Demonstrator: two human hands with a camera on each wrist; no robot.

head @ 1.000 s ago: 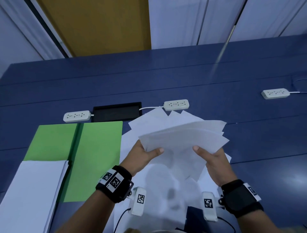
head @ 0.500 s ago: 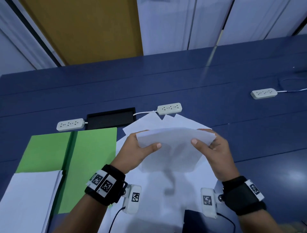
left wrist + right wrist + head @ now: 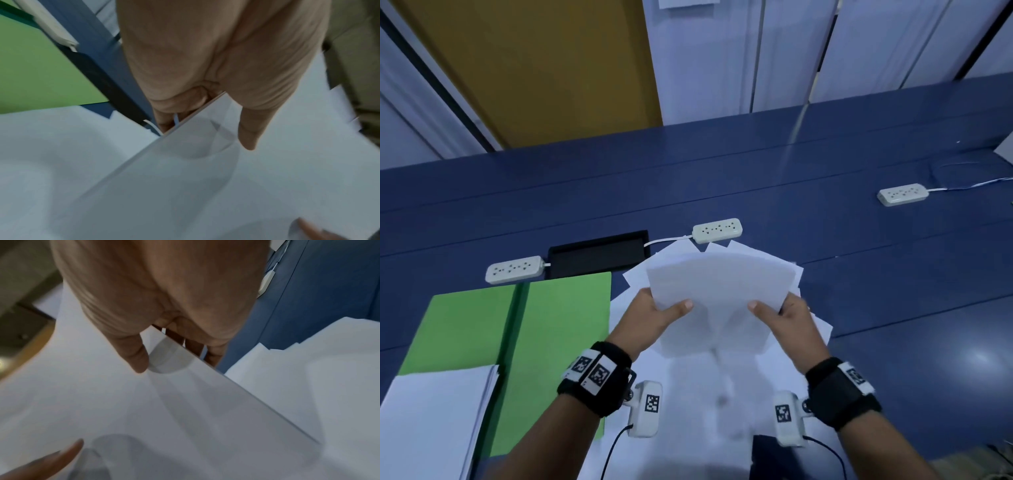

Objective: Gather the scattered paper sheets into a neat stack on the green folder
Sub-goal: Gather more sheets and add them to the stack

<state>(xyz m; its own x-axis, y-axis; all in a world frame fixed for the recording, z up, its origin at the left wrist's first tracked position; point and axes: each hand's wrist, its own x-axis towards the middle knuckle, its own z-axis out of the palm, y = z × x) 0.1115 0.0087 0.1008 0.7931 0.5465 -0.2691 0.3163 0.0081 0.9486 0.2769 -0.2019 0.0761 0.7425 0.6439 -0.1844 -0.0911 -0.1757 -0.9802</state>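
Centrally in the head view, the left hand (image 3: 654, 317) and right hand (image 3: 789, 317) each pinch a side edge of a held bundle of paper sheets (image 3: 722, 287), thumbs on top, raised over loose sheets (image 3: 726, 387) lying on the blue table (image 3: 893, 281); the green folder (image 3: 551, 329) lies open at left, a white stack (image 3: 431, 418) covering its lower-left part; only the wrist views show fingers (image 3: 195, 346) curled beneath the bundle's edge; only the head view shows three power strips (image 3: 717, 230) and a black tray (image 3: 597, 253).
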